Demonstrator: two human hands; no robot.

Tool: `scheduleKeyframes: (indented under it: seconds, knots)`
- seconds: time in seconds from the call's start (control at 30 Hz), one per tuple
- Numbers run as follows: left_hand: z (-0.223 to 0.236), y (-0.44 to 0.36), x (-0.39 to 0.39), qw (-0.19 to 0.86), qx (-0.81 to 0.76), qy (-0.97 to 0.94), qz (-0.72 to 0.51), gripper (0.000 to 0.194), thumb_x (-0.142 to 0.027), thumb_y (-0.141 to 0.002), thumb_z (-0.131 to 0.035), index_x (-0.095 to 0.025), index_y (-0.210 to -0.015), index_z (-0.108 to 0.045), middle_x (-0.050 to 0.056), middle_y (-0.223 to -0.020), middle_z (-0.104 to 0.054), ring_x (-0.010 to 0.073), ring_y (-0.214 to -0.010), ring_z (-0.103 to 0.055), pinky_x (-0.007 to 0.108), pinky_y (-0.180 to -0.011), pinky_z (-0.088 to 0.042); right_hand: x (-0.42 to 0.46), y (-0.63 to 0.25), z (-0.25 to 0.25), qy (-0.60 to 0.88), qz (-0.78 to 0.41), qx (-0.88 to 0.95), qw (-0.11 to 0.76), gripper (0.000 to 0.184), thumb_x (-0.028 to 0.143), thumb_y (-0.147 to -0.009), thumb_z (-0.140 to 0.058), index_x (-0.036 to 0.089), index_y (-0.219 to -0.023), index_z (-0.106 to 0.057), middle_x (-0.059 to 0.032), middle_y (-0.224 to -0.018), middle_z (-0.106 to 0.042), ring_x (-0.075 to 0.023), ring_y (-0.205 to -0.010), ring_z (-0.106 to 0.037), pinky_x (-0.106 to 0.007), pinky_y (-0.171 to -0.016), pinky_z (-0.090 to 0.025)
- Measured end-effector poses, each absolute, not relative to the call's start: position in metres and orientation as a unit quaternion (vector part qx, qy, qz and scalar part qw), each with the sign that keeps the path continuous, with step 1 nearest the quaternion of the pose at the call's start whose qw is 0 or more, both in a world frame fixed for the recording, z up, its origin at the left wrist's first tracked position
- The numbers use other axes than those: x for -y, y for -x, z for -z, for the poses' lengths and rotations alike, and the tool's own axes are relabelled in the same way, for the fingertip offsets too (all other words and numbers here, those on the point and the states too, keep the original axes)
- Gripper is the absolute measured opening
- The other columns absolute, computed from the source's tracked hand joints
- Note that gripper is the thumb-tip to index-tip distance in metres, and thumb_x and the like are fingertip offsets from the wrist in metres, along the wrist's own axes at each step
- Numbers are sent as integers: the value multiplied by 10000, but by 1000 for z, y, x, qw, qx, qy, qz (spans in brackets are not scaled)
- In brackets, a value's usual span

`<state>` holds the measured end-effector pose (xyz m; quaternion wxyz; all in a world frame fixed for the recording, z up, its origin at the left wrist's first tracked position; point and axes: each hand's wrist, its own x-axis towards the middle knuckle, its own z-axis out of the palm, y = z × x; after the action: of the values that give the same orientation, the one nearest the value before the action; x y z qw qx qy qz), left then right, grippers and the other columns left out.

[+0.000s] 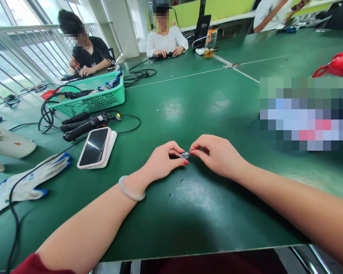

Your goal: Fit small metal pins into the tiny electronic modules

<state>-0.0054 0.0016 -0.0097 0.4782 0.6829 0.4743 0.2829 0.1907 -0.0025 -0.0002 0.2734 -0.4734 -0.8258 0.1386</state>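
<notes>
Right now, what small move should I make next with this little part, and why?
Probably a light squeeze with the right hand at the part's right end, I'd say. The left hand pinches the part between finger and thumb, so it looks steadied; the right fingertips are close against its other end, though whether they grip it is too small to tell.

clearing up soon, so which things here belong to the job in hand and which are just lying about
In the job:
- small part, pinched in the left hand, right hand at its edge

Apparently just lying about:
- phone
- glove
- basket
- black tools
- bottle
</notes>
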Motion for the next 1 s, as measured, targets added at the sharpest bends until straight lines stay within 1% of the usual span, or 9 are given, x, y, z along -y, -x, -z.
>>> scheduleKeyframes:
  seconds: [0.23, 0.37, 0.5, 0.6, 0.7, 0.8, 0.9, 1.0]
  knots:
    - [9, 4, 0, 473, -469, -690, -282, 271, -263, -641, -753, -164, -823, -580, 18, -819, -686, 152, -811, -642, 293, -771, -474, 6, -184, 2, 447, -133, 847, 256, 121, 189, -844, -556, 211, -779, -656, -17, -796, -661, -162, -794, -595, -282, -726, -440]
    - [8, 5, -1, 483, -459, -686, -294, 258, -249, -657, -741, -163, -837, -578, 24, -834, -688, 157, -823, -645, 305, -789, -475, 6, -187, 1, 438, -135, 847, 270, 154, 211, -862, -528, 217, -817, -676, -22, -821, -674, -164, -812, -597, -293, -752, -451]
    - [7, 6, -2, 488, -460, -674, -311, 239, -234, -689, -714, -160, -866, -572, 29, -847, -689, 147, -783, -645, 290, -745, -477, 6, -190, -1, 449, -136, 835, 286, 153, 243, -851, -543, 221, -922, -677, -36, -866, -677, -174, -801, -603, -303, -721, -460]
    - [8, 6, -3, 496, -464, -664, -314, 242, -225, -718, -690, -156, -921, -577, 34, -859, -698, 138, -763, -643, 282, -735, -476, 6, -190, 0, 459, -134, 834, 277, 144, 297, -839, -583, 222, -923, -672, -33, -859, -673, -174, -783, -598, -298, -700, -453]
    - [8, 5, -3, 529, -447, -644, -325, 248, -224, -756, -664, -148, -978, -587, 52, -915, -710, 145, -839, -653, 295, -818, -471, 6, -188, 1, 458, -119, 836, 279, 162, 363, -844, -590, 223, -873, -668, -24, -835, -668, -167, -768, -589, -289, -696, -441]
    - [5, 3, -1, 582, -424, -607, -336, 277, -266, -791, -643, -141, -1035, -598, 68, -955, -712, 146, -873, -654, 312, -883, -459, 7, -185, 4, 452, -93, 837, 294, 200, 403, -841, -596, 213, -849, -658, -20, -817, -666, -160, -762, -589, -280, -696, -435]
    - [1, 1, 1, 635, -410, -564, -334, 283, -261, -783, -657, -137, -1033, -612, 61, -924, -710, 133, -841, -653, 304, -875, -469, 8, -182, 7, 442, -49, 847, 291, 207, 393, -852, -584, 199, -830, -653, -31, -807, -671, -168, -781, -592, -284, -712, -427]
    - [-1, 0, 3, 665, -409, -529, -332, 251, -231, -760, -679, -132, -985, -630, 39, -844, -703, 113, -773, -649, 284, -844, -483, 8, -179, 8, 425, 14, 868, 256, 259, 403, -880, -531, 189, -807, -657, -55, -790, -670, -180, -753, -581, -298, -683, -404]
